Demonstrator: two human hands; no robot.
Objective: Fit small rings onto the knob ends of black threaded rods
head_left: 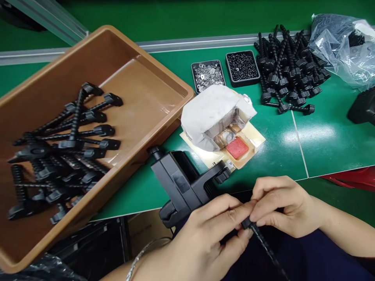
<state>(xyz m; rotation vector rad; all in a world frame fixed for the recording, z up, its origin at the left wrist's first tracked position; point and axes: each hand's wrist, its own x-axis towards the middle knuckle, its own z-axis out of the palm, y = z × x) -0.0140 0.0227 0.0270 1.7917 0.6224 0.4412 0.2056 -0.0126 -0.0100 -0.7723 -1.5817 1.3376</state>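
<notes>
My left hand [202, 238] and my right hand [283, 207] meet at the near table edge, fingertips pinched together on the end of a black ribbed rod [263, 244] that runs down toward my lap. Just left of my hands lies a black plastic clamp-like housing [183, 185], partly over the table edge; my left hand lies against its lower end. Whether a small part sits between my fingertips is hidden.
A brown plastic bin [146, 97], tilted, holds several finished black rods [64, 144]. A taped white fixture with a red pad [237, 147] sits mid-table. Behind it are a tray of washers [207, 74], a tray of black screws [242, 67], a pile of rods [288, 70] and a plastic bag [345, 47].
</notes>
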